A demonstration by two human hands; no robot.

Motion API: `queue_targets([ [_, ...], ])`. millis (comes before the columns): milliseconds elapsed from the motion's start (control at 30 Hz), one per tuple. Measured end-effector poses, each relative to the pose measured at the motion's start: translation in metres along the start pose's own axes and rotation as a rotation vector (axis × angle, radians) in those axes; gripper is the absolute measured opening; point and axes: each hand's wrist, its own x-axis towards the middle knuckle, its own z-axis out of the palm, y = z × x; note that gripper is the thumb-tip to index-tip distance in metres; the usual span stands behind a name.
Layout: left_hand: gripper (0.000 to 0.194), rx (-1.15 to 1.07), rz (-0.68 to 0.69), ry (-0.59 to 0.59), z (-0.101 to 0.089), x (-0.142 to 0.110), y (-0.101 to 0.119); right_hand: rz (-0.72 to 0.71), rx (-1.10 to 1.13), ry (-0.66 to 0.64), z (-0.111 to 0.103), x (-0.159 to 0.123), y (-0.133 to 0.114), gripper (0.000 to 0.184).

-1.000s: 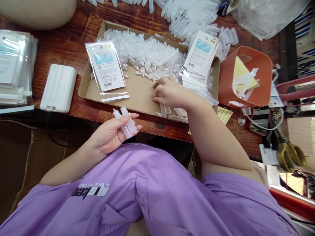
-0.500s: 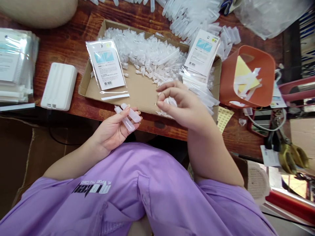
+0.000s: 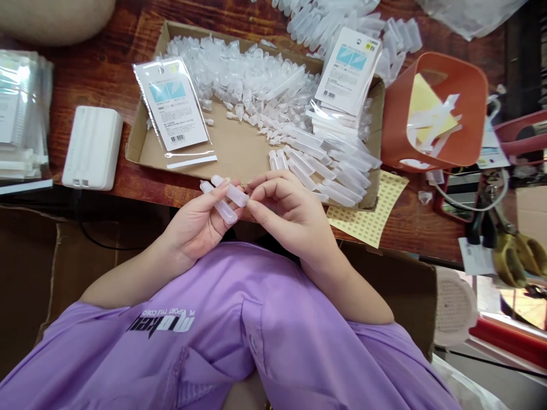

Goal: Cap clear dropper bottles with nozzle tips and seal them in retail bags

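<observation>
My left hand is closed round two small clear plastic bottles, held side by side above the table's near edge. My right hand is closed in a pinch, its fingertips touching the end of the upper bottle; what it pinches is too small to make out. Just beyond both hands lies a shallow cardboard tray with a heap of tiny clear caps at its back, a row of clear tubes on the right and a printed clear bag on the left.
An orange basket with paper strips stands right of the tray, and a yellow sticker sheet lies under the tray's corner. A white box and stacked bags sit at the left. Scissors lie at the far right.
My right hand left the tubes in the tray, lifted and came back toward me to meet the bottles in my left hand. The left hand barely moved.
</observation>
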Motion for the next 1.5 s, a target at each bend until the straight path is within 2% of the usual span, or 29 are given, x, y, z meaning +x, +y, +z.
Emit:
queue_targets([
  [300,0.026,0.032,0.021,0.018,0.0018,-0.0014,-0.0018,-0.071,-0.15,0.003,-0.0023,-0.0016,-0.0039,0.006],
  [700,0.029,0.025,0.02,-0.036,0.0024,-0.0019,-0.0022,-0.149,-0.261,0.058,-0.0003,-0.0053,-0.0039,0.006],
  [1233,0.027,0.028,0.015,-0.032,0.0037,-0.0025,-0.0022,-0.138,-0.234,0.077,0.0005,-0.0072,-0.0049,0.008],
  [1367,0.03,0.02,0.016,-0.062,0.0039,-0.0035,-0.0021,-0.121,-0.134,0.072,0.0004,-0.0075,-0.0042,0.012],
  [1500,0.03,0.036,0.003,-0.001,0.0051,-0.0049,-0.0013,-0.039,0.03,0.065,0.0003,-0.0081,-0.0018,0.007],
])
